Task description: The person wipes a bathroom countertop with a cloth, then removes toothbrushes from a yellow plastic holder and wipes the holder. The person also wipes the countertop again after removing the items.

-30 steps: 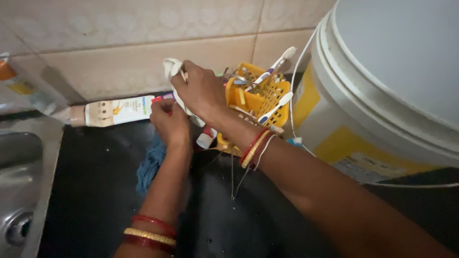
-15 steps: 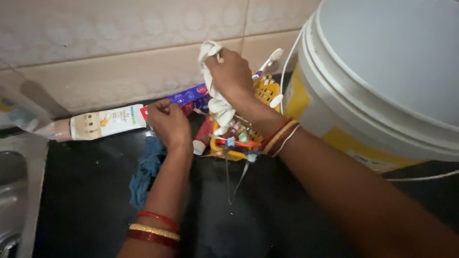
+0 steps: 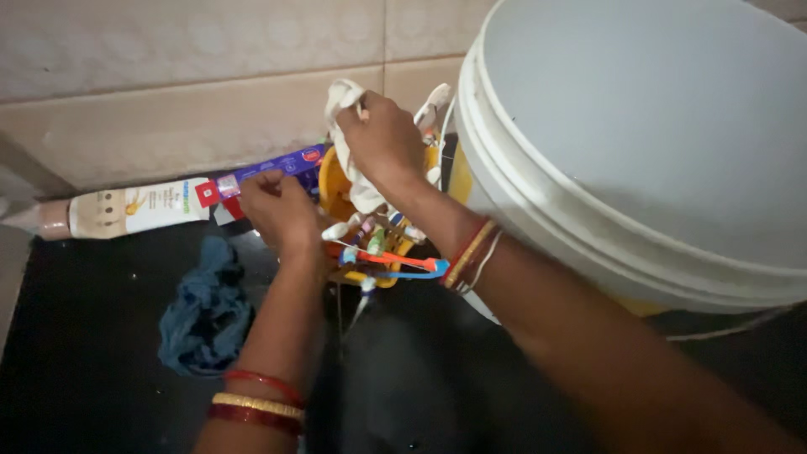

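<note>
My right hand grips a white cloth bunched above a yellow plastic holder that is tipped over, with several toothbrushes spilling out of its lower side. My left hand rests against the holder's left side, fingers curled at the end of a blue toothpaste box. Whether the left hand grips the box or the holder I cannot tell. Both wrists wear bangles.
A large white bucket fills the right side, close to the holder. A white tube lies along the tiled wall. A crumpled blue cloth sits on the dark counter at left.
The holder has tipped over toward me and the brushes now hang out. My right hand has lifted the white cloth higher above it. The view has shifted right, off the sink.
</note>
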